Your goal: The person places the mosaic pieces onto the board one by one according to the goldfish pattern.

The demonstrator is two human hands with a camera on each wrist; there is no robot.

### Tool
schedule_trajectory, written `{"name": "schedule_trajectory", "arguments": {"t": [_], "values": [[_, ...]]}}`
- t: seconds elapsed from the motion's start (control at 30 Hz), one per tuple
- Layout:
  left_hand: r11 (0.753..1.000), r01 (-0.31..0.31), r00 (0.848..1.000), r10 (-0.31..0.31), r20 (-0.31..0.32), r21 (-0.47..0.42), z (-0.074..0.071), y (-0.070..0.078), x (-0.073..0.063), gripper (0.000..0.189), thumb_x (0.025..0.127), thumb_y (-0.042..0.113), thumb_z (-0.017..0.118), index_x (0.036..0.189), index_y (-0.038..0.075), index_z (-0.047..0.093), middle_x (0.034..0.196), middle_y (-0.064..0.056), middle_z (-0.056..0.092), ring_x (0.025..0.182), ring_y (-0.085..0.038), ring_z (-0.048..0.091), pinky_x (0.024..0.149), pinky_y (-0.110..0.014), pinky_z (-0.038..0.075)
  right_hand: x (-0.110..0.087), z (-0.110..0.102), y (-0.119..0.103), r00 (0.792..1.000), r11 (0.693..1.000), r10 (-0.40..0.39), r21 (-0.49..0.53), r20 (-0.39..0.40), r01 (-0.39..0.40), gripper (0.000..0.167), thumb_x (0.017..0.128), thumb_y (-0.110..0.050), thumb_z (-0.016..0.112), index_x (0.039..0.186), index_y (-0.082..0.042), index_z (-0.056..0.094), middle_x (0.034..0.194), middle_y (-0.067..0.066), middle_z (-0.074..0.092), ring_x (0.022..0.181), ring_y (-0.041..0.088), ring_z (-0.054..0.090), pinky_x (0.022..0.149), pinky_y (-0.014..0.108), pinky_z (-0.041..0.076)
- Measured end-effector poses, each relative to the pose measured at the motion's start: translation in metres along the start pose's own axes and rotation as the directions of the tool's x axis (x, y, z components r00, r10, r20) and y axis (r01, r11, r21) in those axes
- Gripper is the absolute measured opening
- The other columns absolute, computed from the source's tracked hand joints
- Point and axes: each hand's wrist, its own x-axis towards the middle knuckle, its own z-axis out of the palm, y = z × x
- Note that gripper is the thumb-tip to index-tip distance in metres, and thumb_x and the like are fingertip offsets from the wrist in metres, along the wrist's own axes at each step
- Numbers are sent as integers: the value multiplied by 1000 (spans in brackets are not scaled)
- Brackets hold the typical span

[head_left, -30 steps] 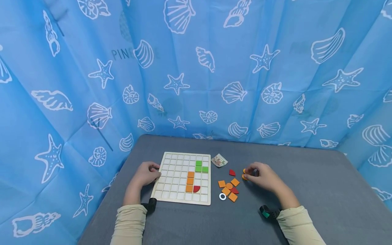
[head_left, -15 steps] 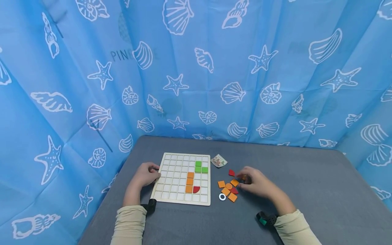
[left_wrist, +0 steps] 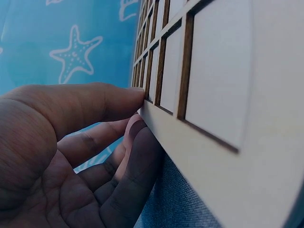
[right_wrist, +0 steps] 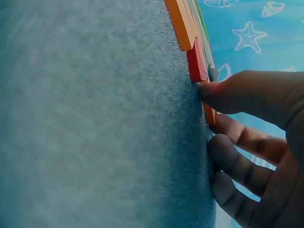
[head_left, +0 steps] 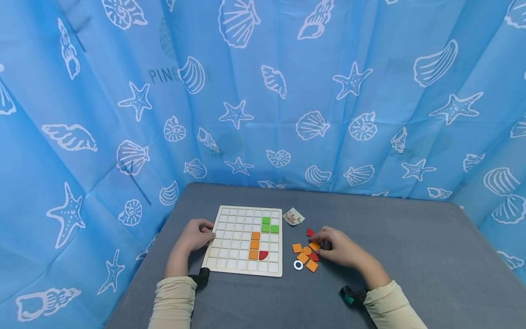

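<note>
A cream wooden grid board point(head_left: 234, 237) lies at the centre-left, with green, orange and red pieces set in some of its cells. My left hand point(head_left: 197, 234) grips its left edge; in the left wrist view the thumb presses the rim of the board point(left_wrist: 209, 137), the fingers curled below. To the right of the board, my right hand point(head_left: 339, 246) is at the loose pile, thumb and index finger pinching an orange square tile point(head_left: 314, 246). In the right wrist view that orange tile point(right_wrist: 209, 114) shows between thumb and index finger. The palm hides whatever lies beneath it.
Near the right hand lie several orange tiles point(head_left: 302, 257), red quarter-round pieces point(head_left: 310, 232) and a white ring point(head_left: 298, 265). A small pattern card point(head_left: 294, 216) sits by the board's upper right corner. A blue shell-print curtain point(head_left: 246, 91) hangs behind the grey table point(head_left: 411, 237).
My right hand has moved left, from two round orange pieces to the orange square tile in the pile. Those round pieces are out of sight. The left hand stays at the board.
</note>
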Motion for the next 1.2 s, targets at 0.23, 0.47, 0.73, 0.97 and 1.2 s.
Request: {"name": "schedule_trajectory", "arguments": {"t": [0.23,0.47,0.73,0.97,1.2], "values": [[1000,4,1000,-4,-4,-1,0,-2,-1,33,96,8,72,126,-5,68,94,-15,69,75,-22,66,65,-37,55,1,-1,-4,1000,1000,-1,-25,14,2,22,94,-10,78,115,-7,78,101,2,64,78,7,53,66,24,46],[1000,1,1000,-1,-4,-15,-1,-4,-3,33,96,7,72,126,-6,68,94,-15,68,75,-21,66,65,-37,54,2,-2,-1,1000,999,-1,-39,21,1,14,93,-14,80,106,-12,77,97,0,61,78,12,55,66,24,47],[1000,14,1000,-15,-5,-15,-1,-5,-2,33,96,8,71,127,-4,68,94,-14,68,75,-22,66,65,-37,54,1,-2,-1,1000,999,-6,-39,7,6,14,93,-17,82,106,-13,77,96,0,62,77,7,54,66,24,47],[1000,2,1000,-2,-6,-1,-3,-3,2,33,96,8,71,126,-5,68,94,-15,68,75,-22,66,66,-38,54,4,-3,-4,998,998,-31,-52,-56,28,17,93,-21,83,105,-11,76,93,2,63,76,9,54,64,24,46],[1000,-5,1000,5,1,9,-1,-2,3,34,95,8,71,126,-5,68,92,-14,69,73,-21,66,65,-37,53,15,1,-17,995,995,-45,-89,-84,37,16,93,-22,83,105,-13,77,96,0,66,73,6,53,61,24,47]]}}
